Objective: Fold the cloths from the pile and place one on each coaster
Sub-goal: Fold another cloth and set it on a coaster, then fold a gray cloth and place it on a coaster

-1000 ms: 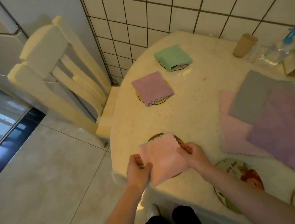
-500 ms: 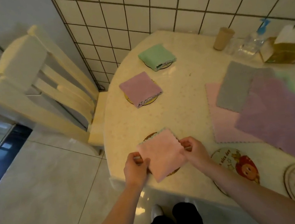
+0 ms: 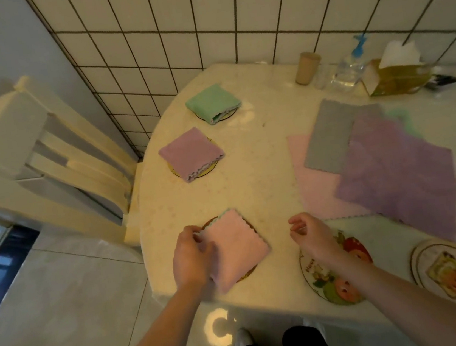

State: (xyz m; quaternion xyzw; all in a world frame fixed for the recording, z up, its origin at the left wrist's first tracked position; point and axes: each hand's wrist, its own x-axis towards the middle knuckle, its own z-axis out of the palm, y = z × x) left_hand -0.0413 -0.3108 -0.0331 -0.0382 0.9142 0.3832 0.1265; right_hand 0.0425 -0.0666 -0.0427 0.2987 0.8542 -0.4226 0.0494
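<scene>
Farthest left, at about nine o'clock, a cream wooden chair [image 3: 42, 164] stands on the tiled floor, pushed up against the rounded edge of the pale desk [image 3: 260, 168]. Next, along the desk's left side, three folded cloths sit in a row running from twelve o'clock down toward six: a green cloth [image 3: 212, 103] lies on a coaster nearest the tiled wall, a mauve cloth [image 3: 191, 153] covers most of a yellow-rimmed coaster [image 3: 206, 170] below it, and a pink cloth [image 3: 236, 251] rests on a brown-rimmed coaster [image 3: 210, 223] close to the desk's near edge. The left hand [image 3: 193, 259] lies on the pink cloth's left edge with fingers curled over it; whether they pinch the fabric cannot be told through the blur. The right hand [image 3: 310, 233] hovers apart from that cloth, toward three o'clock of it, fingers loosely curled and holding nothing. Under the right wrist lies a bare coaster with a fruit print [image 3: 332, 286], and another printed coaster [image 3: 452, 274] sits uncovered at about four o'clock. Above them, at two o'clock, the pile of unfolded cloths [image 3: 393, 169] spreads flat: grey on pink, purple overlapping both, a green edge showing behind. Along the wall at one o'clock stand a tan cup [image 3: 307, 67], a clear bottle with a blue top [image 3: 350, 71] and a tissue box [image 3: 396, 77].
</scene>
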